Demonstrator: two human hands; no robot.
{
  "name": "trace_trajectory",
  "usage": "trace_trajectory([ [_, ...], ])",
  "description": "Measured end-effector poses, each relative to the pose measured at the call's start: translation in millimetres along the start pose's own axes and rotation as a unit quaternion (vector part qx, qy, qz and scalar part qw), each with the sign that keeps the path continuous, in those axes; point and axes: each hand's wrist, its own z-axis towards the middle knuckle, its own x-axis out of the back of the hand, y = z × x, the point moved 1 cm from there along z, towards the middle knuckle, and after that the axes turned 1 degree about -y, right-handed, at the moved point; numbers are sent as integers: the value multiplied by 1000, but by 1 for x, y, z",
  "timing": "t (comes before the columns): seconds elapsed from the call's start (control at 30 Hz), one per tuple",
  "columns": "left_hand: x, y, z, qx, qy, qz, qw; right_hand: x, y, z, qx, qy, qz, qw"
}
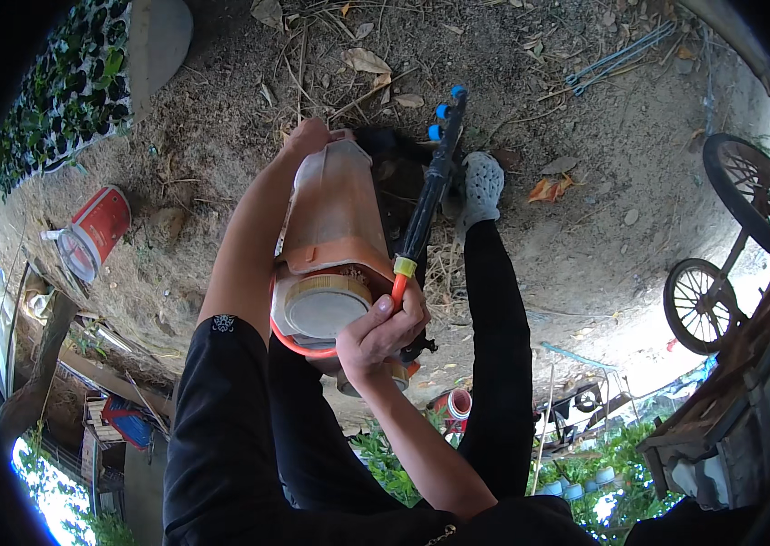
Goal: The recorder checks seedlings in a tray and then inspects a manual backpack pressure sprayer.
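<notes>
A weathered orange and whitish plastic tank (334,198), which looks like a knapsack sprayer's, is tilted in front of me. Its round screw lid (327,307), with a yellowish rim, faces me. At the tank's far end my left hand (310,138) grips the base edge, its fingers partly hidden. My right hand (385,333) is closed around an orange rod (398,290) beside the lid. Past a yellow-green collar (405,266), the rod continues into a black tube (431,194) with several blue nozzle caps (442,111). A second cap (395,375) shows partly beneath my right wrist.
My foot in a white perforated shoe (484,179) stands right of the tube. A red bucket (100,222) lies on the dirt at left, below seedling trays (74,102). Spoked wheels (702,307) and a wooden cart body (713,416) stand at right. Blue rods (620,58) lie upper right.
</notes>
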Motion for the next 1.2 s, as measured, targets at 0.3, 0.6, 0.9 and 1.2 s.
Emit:
trace_trajectory([
  [0.3,2,48,-1,-7,21,25,999,-1,8,5,14,7,11,1000],
  [0.6,12,40,-5,-154,14,-43,987,-3,8,-1,-2,4,17,1000],
  [0.9,46,84,-81,37,243,-301,921,-8,4,0,1,27,18,999],
  [1.2,149,257,-205,-72,-243,-243,936,-6,7,8,-23,25,-16,999],
])
